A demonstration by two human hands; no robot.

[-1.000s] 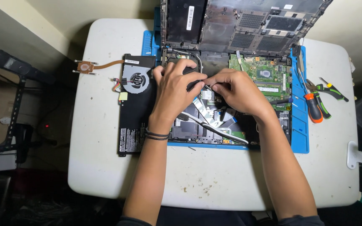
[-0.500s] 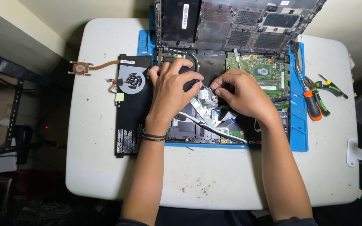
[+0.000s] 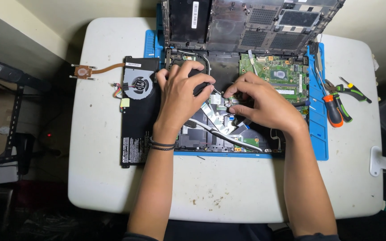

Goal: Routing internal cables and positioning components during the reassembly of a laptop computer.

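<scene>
Opened laptop [image 3: 228,129] on white table [image 3: 228,192].

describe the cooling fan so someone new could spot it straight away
On the white table, look at the opened laptop on the blue mat. Just left of the left hand lies the fan: a round, black, bladed wheel. Only it has a copper pipe running off to the left.

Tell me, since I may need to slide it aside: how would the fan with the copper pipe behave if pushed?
The cooling fan looks flat and light, so it would likely slide easily. Its thin copper heat pipe probably bends if forced. The short coloured wires beside it look loose and may snag.
</scene>
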